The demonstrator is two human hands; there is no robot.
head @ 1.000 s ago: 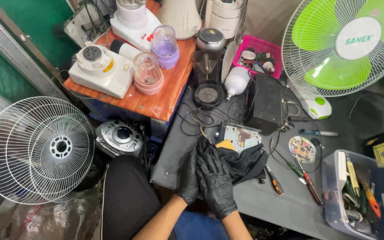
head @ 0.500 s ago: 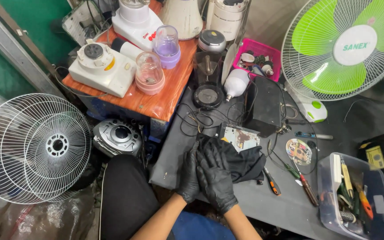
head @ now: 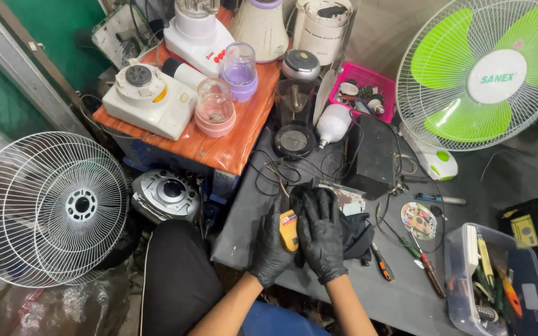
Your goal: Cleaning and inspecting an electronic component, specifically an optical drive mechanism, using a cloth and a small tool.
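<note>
- Hands: both in black gloves, low over the grey tabletop (head: 244,236). Left hand (head: 272,246) has its fingers wrapped round a small yellow meter (head: 288,229); right hand (head: 320,239) lies against the meter's other side, fingers bent over it, so both grip the one thing.
- Meter position: held just above the tabletop edge, directly in front of the black box (head: 375,155), with dark cloth (head: 356,233) beside the right hand.
- Handling judgement: a firm hold on the meter's sides looks best, keeping its face uncovered; thin black wires (head: 269,177) loop between the meter and the black box, so slow turns seem wise to avoid snagging them.
- Clear plastic tub (head: 468,292): right of the black box, near the tabletop's corner. Holds screwdrivers and other hand tools with green and orange handles; exact kinds too jumbled to tell.
- Pink basket (head: 353,78): behind the black box. Small parts inside, too small to name.
- Clear pink-based jar (head: 214,111) and purple-based jar (head: 240,70): on the orange table (head: 219,146) left of the black box. Contents unclear.
- White bulb (head: 333,123) lies just left of the black box.
</note>
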